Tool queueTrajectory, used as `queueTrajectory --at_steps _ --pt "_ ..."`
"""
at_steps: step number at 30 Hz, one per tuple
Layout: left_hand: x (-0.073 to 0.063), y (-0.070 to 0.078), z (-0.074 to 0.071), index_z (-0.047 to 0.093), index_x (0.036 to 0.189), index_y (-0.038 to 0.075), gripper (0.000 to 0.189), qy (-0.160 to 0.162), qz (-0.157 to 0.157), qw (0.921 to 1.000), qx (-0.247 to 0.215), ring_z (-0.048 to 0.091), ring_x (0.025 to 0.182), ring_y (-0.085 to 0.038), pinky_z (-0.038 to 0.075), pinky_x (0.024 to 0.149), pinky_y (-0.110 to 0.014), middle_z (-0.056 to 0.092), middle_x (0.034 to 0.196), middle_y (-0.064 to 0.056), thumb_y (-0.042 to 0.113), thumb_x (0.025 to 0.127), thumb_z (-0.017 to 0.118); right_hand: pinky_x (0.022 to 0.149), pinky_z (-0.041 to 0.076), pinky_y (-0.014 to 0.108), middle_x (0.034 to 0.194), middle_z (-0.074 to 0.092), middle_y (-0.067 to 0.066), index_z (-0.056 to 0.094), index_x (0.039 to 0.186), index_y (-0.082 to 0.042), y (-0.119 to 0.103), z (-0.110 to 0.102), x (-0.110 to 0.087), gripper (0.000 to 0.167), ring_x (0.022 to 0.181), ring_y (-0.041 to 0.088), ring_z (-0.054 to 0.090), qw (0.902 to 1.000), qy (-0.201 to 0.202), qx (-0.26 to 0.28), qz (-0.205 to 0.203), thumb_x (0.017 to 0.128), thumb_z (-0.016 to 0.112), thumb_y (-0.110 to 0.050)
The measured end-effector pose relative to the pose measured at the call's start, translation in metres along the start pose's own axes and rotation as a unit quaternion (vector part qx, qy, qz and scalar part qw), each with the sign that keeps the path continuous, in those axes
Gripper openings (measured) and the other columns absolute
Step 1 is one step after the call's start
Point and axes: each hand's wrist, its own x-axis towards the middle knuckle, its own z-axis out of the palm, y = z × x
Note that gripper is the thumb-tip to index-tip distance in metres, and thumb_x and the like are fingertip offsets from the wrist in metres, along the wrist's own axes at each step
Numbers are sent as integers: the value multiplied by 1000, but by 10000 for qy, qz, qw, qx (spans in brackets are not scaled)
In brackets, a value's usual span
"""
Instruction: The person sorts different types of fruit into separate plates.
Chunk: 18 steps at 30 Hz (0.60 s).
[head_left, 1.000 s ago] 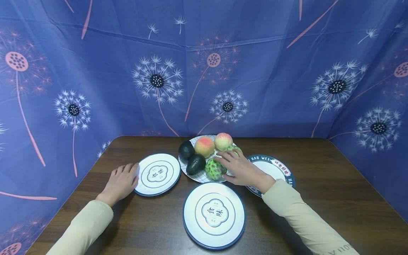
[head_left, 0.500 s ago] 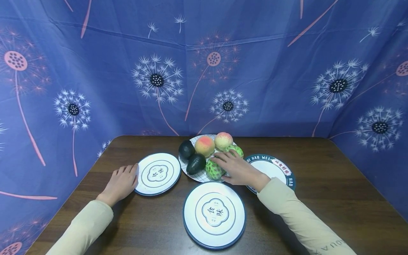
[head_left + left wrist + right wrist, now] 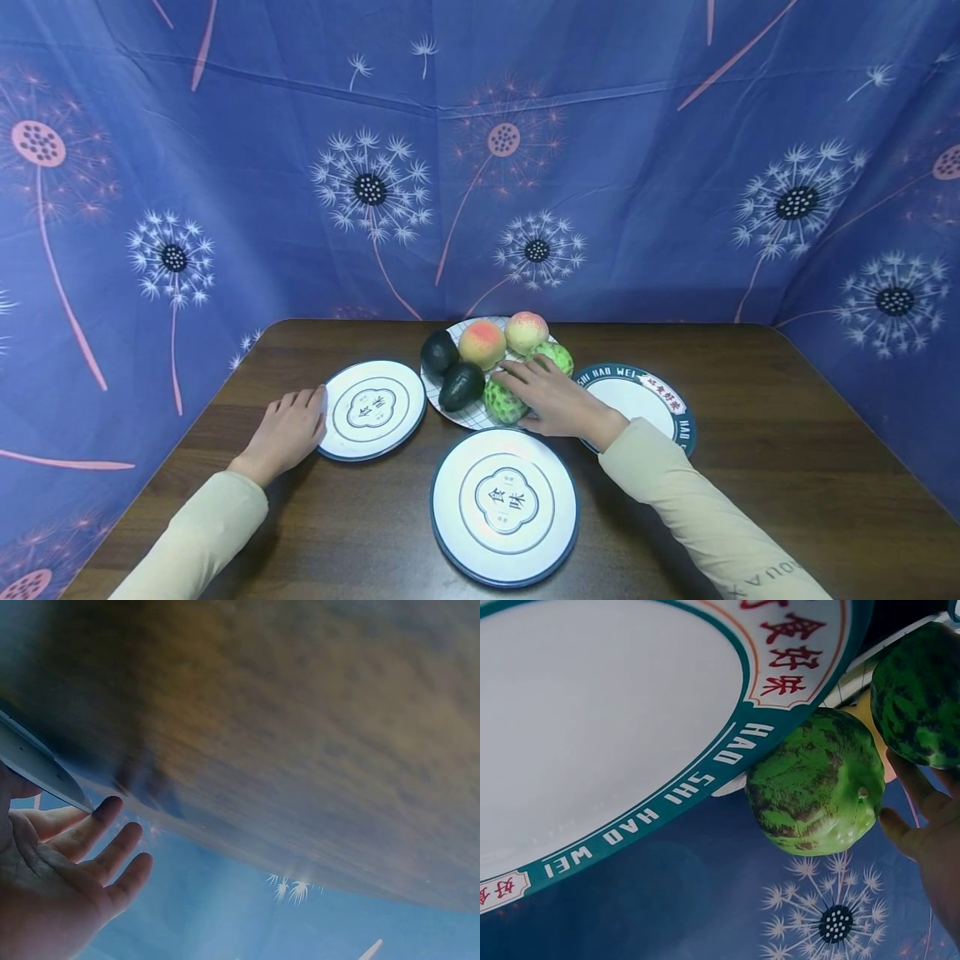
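In the head view my right hand point(image 3: 558, 398) curls over the nearer green custard apple point(image 3: 501, 403), fingers across its top and thumb low on its right side. This fruit point(image 3: 922, 694) also shows in the right wrist view, with the fingers point(image 3: 909, 778) against it. Another custard apple point(image 3: 814, 784) sits beside the hand. Both are on a white gridded plate point(image 3: 471, 416). My left hand point(image 3: 281, 435) rests with relaxed fingers at the left rim of a white, blue-edged plate point(image 3: 371, 440). In the left wrist view the fingertips lie by that plate's edge point(image 3: 45, 769).
Two dark avocados point(image 3: 461, 387) and two peaches point(image 3: 482, 344) share the fruit plate. A blue-rimmed white plate point(image 3: 504, 567) stands in front, and a green-rimmed lettered plate point(image 3: 637, 404) is at right, partly behind the right forearm. A blue dandelion cloth point(image 3: 637, 167) hangs behind the wooden table point(image 3: 787, 433).
My right hand has shifted slightly left and closed in on the nearer custard apple, uncovering more of the farther one. The left hand has stayed in place.
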Motion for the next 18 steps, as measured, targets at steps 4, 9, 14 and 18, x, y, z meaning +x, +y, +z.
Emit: queueTrajectory --at_steps 4,9,14,18 --pt "0 0 0 41 129 -9 47 -18 -3 10000 -62 45 114 -47 35 95 -60 49 124 -29 18 90 45 106 27 55 139 42 11 37 137 -15 0 1 1 76 127 32 41 10000 50 -38 -46 73 76 -28" --pt "0 1 0 42 128 -9 47 -27 -20 10000 -63 44 115 -46 35 96 -60 49 124 -28 17 90 46 106 28 54 138 43 11 37 136 -15 0 2 1 75 126 30 41 9999 69 -117 -67 73 75 -30" --pt "-1 1 -1 40 130 -9 48 -101 -30 9999 -34 43 116 -46 34 97 -60 48 126 -28 17 90 45 106 29 53 137 44 11 38 136 -15 0 2 2 75 124 30 42 9999 112 -84 -85 73 75 -29" --pt "-1 1 -1 41 129 -9 47 -73 -38 10000 -29 44 115 -46 34 96 -60 48 125 -28 17 90 46 106 30 52 137 44 11 38 136 -15 0 2 2 74 123 29 43 9998 105 -114 -87 73 75 -30"
